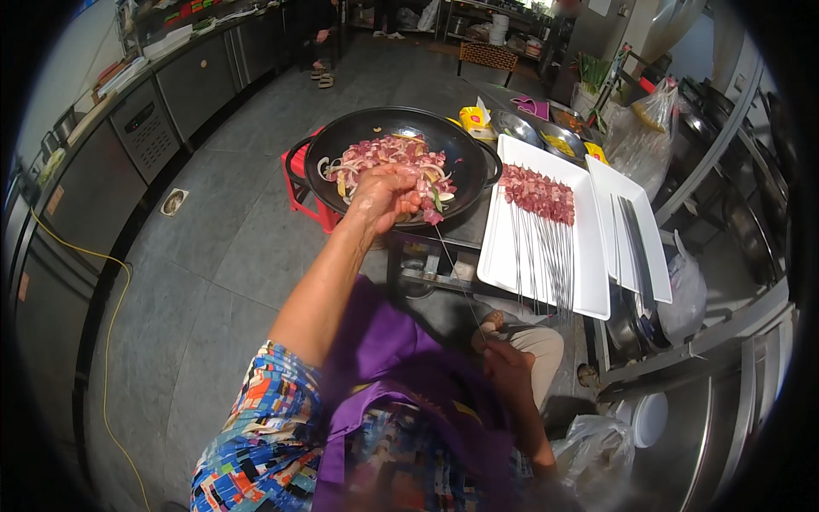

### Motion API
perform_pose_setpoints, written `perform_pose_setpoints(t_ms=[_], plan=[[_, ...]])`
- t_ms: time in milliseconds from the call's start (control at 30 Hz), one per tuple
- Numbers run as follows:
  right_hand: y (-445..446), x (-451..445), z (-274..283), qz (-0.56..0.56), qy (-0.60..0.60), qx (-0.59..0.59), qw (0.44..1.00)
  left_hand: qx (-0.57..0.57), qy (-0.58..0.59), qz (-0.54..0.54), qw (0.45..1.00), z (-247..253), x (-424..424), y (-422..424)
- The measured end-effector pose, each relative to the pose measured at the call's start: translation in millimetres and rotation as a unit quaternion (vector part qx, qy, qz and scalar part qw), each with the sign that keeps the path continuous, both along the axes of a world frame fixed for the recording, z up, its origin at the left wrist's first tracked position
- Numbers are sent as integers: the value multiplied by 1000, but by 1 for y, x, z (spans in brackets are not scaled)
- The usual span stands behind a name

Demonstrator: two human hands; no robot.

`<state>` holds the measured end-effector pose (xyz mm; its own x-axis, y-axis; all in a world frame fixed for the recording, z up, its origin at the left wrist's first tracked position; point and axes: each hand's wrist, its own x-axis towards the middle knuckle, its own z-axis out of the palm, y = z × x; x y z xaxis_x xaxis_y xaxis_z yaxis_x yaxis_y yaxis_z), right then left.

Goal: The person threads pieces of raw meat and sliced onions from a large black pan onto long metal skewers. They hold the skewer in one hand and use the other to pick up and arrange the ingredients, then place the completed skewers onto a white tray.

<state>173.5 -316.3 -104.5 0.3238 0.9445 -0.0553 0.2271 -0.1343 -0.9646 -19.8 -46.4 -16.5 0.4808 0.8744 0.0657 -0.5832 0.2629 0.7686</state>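
A large black wok [467, 128] holds raw meat chunks [390, 150] mixed with sliced onion. My left hand [384, 198] is over its near side with curled fingers; whether they grip any meat cannot be made out. Beside those fingertips, a meat piece [433, 216] appears to be on the upper end of a thin metal skewer [457, 272]. The skewer slants down to my right hand [508, 368], which grips its lower end near my lap. To the right of the wok, a white tray [499, 256] carries rows of skewered meat [537, 195], their bare metal ends pointing towards me.
A second white tray [646, 256] with bare skewers [633, 237] adjoins the first. Metal bowls [512, 125] stand behind them. A red stool [307, 205] is under the wok's left side. Steel racking [704, 153] lines the right. Another person's legs [318, 51] show at the back.
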Motion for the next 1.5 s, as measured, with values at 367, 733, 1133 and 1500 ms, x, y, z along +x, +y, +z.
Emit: perform_pose_setpoints(t_ms=[367, 733, 1133, 1500], plan=[[-3, 2, 6, -5, -1, 1, 1000, -2, 54, 24, 998, 7, 4, -7], [2, 4, -4, 4, -6, -2, 1000, -57, 6, -38, 998, 9, 0, -2], [9, -15, 13, 17, -51, 1, 999, -132, -8, -7, 991, 4, 0, 5], [13, -26, 19, 10, -43, 33, 998, -179, 15, 36, 983, 10, 3, 3]])
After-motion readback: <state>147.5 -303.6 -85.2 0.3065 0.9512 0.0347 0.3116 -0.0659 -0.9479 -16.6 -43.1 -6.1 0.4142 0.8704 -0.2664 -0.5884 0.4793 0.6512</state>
